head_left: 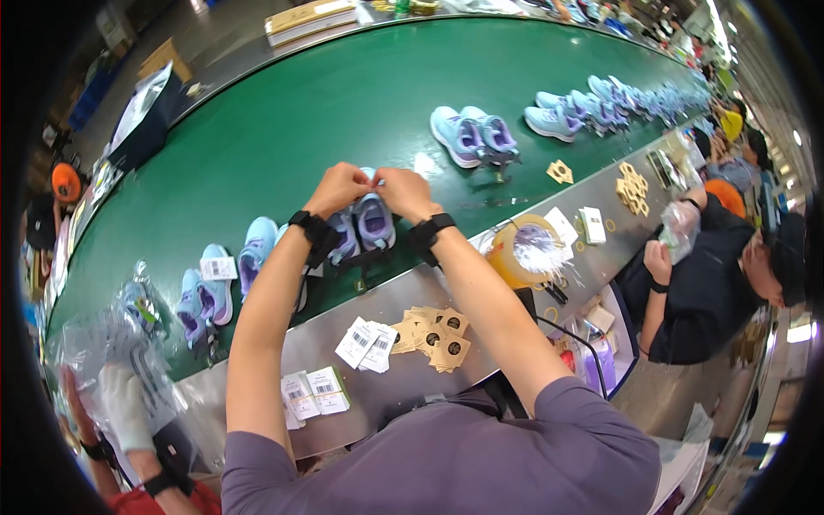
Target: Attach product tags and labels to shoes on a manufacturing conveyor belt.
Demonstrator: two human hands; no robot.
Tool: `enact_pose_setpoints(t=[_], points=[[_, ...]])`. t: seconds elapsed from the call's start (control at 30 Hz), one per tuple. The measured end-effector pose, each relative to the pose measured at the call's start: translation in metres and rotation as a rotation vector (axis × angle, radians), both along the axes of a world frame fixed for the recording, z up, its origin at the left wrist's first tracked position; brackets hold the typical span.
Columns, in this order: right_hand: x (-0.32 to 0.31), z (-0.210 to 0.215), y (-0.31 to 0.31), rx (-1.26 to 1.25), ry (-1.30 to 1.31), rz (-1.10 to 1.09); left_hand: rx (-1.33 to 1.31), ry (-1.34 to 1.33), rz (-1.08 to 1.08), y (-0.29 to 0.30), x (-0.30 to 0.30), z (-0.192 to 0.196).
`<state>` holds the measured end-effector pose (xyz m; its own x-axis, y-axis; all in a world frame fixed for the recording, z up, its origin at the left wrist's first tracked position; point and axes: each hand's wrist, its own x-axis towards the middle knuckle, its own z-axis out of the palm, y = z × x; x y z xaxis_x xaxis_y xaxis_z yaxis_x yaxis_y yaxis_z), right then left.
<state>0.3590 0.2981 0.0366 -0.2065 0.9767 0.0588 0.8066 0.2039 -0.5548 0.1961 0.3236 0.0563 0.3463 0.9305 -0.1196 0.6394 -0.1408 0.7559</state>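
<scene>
My left hand (340,187) and my right hand (405,190) come together above a pair of light blue sneakers with purple linings, the right shoe (375,225) showing best. Fingers of both hands are pinched close to each other over the front of that shoe. Whatever they grip is too small or too covered to make out. The left shoe (343,239) is partly hidden by my left wrist. To the left stand more such sneakers (255,251), and one pair carries a white tag (218,269). Another pair (472,137) stands to the right.
Under the shoes runs a green belt (283,120). On the metal ledge lie white barcode tags (367,345), brown cards (438,339) and a yellow tub of clear fasteners (525,249). A co-worker's gloved hand (124,403) holds clear plastic at left; another person (704,283) works at right.
</scene>
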Motion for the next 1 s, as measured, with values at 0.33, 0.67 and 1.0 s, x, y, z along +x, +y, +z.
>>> enact_pose_setpoints(t=[0.33,0.67,1.0], points=[[-0.005,0.007,0.005,-0.205,1.047,-0.027,-0.383,-0.781,0.258,-0.015,-0.019,0.001],[-0.023,0.010,-0.009,-0.293,1.177,0.005,-0.302,-0.873,0.325,-0.048,-0.029,-0.005],[-0.030,0.001,-0.026,-0.384,1.273,0.055,-0.259,-0.798,0.264,-0.059,-0.038,-0.005]])
